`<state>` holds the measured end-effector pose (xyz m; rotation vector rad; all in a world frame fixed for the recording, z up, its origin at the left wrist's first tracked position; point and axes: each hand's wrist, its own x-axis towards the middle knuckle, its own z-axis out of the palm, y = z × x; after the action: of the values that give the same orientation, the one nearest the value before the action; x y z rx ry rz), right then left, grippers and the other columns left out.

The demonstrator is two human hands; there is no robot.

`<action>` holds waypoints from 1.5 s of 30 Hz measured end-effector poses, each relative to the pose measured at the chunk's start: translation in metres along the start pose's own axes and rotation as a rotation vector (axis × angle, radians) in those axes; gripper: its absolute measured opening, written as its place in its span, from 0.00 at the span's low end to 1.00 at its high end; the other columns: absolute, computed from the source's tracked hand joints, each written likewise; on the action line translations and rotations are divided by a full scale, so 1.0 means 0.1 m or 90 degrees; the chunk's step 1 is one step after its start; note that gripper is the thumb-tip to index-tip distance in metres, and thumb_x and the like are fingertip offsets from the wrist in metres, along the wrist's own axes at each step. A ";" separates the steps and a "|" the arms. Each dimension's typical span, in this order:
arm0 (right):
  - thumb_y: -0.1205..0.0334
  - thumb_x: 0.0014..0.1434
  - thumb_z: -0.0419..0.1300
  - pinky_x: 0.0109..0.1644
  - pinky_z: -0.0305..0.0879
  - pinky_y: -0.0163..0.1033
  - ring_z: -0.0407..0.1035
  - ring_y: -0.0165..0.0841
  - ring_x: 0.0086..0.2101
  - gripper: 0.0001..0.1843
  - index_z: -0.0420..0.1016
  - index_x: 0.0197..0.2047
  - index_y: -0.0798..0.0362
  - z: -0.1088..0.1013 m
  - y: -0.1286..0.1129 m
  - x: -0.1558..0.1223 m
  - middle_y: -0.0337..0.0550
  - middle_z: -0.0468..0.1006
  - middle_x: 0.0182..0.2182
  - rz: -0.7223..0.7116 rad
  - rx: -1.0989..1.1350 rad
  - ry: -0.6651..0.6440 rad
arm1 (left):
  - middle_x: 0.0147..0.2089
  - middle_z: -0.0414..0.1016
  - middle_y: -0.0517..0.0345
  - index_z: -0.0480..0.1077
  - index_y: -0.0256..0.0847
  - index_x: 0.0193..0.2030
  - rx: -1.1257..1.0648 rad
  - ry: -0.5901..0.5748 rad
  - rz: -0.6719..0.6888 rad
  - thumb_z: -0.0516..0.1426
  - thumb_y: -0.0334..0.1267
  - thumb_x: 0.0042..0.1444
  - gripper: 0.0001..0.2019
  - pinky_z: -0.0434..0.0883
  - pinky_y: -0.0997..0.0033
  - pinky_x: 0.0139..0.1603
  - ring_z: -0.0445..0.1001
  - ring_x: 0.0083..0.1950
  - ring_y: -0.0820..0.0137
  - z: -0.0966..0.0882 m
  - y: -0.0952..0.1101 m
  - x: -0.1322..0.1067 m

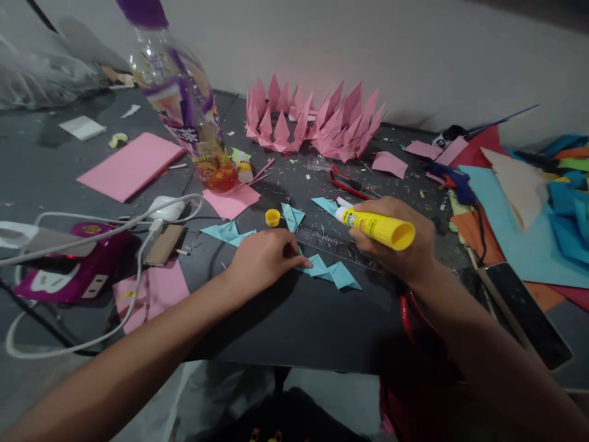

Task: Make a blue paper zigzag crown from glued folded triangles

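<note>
My right hand is wrapped round a yellow glue stick held on its side, white tip pointing left, cap off. My left hand presses with curled fingers on a folded light-blue paper piece lying on the dark table. The glue stick's yellow cap sits just beyond my left hand. Other folded blue pieces lie left of the cap, and one blue piece stands right of it. A dark ruler lies between my hands.
A pink folded paper crown stands at the back. A plastic bottle rises at left, by pink sheets, white cables and a magenta box. Red scissors, a phone and coloured paper lie right.
</note>
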<state>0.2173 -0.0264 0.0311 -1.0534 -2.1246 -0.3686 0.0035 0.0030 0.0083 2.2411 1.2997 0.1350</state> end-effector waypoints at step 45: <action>0.52 0.52 0.59 0.31 0.65 0.37 0.68 0.32 0.27 0.13 0.74 0.34 0.53 -0.01 0.08 -0.54 0.40 0.75 0.25 0.536 0.392 -0.017 | 0.60 0.65 0.47 0.64 0.37 0.56 0.243 0.044 0.504 0.47 0.36 0.64 0.16 0.53 0.54 0.62 0.60 0.62 0.61 0.40 0.23 0.12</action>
<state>0.2455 -0.0529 -0.0070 -1.4182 -1.4560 0.6570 0.0412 -0.0120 -0.0162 2.9908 0.4136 0.2660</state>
